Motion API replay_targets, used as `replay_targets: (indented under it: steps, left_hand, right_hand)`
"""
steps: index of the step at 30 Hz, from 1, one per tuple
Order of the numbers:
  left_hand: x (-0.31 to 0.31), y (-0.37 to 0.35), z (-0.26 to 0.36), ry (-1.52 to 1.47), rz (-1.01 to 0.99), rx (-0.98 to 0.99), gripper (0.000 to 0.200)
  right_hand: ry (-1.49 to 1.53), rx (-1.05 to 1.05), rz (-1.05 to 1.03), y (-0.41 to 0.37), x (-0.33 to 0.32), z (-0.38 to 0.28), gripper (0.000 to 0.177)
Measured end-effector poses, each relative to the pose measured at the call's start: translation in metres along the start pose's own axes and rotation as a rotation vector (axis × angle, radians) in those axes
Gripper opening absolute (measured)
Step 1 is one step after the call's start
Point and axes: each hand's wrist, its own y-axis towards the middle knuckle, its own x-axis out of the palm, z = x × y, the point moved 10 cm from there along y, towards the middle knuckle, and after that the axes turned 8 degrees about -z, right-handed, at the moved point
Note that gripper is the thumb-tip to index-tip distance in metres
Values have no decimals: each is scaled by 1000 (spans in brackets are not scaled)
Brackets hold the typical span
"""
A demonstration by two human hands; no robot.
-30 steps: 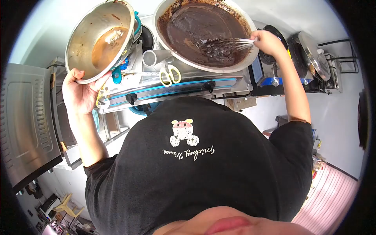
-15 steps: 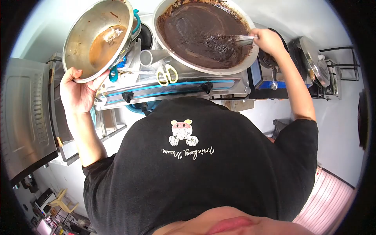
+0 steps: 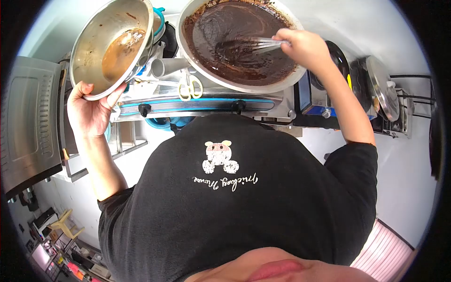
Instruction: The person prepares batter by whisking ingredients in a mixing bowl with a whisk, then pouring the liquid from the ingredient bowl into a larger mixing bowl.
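Note:
My left hand grips the rim of a steel mixing bowl, thumb inside and fingers underneath. The bowl is tilted, and a pool of brown liquid with whitish streaks lies in it. On the right, a wide pan holds thick dark brown mixture. My right hand is closed around the handle of a wire whisk, whose far wires are sunk in the mixture. Dark residue coats the pan's inner wall.
Scissors with pale yellow handles and a grey cup lie between bowl and pan on the steel stove. A second burner with a blue front and a pot lid are at right. A steel oven stands at left.
My right hand has moved left over the pan, carrying the whisk through the mixture. The bowl stays tilted in my left hand, and the liquid in it has spread slightly with fewer white streaks.

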Motion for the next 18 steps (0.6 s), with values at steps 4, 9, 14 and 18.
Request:
replay_targets:
  steps: [4,9,14,18]
  left_hand:
    - [6,-3,-12,-34,-26,-19,55]
    - [11,-7,-17,-24,10,30,55]
    - [19,-16,-17,-20,19,68,51]
    - [17,-24,-7,30,57,109,52]
  right_hand:
    - [55,-16,-125,-27,13,6,18]
    - [-83,201,-307,-40,27,97,20]
    - [-54,272,-126,8,51,122,20]
    - [16,123,-209,19,67,69,18]
